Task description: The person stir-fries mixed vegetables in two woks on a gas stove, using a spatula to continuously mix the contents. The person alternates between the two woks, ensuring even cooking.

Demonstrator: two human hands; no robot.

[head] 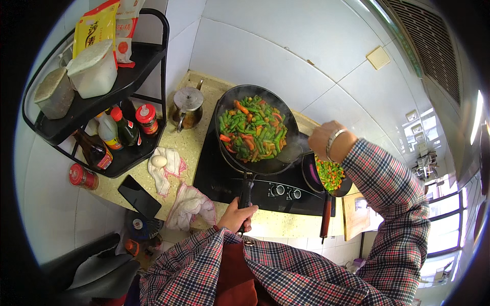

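My left hand (236, 216) grips the black handle (247, 188) of a wok (291, 126) on the hob's left side. Chopped green peppers or beans with red and orange pepper pieces (252, 130) fill much of the wok, and faint steam rises. My right hand (324, 138) is closed at the wok's right rim around the handle of a metal spatula (289, 153), its blade resting inside by the food. Most of that handle is hidden by the hand. Just below my right forearm, a smaller frying pan (347, 186) holds diced green and orange vegetables (330, 174).
The black glass hob (264, 193) has two knobs. Left of it stand a metal-lidded pot (188, 107), cloths (193, 202), an egg (159, 161), a phone (139, 196) and a black rack (143, 72) of seasonings. A wooden board (354, 216) lies right; a range hood (425, 42) hangs above.
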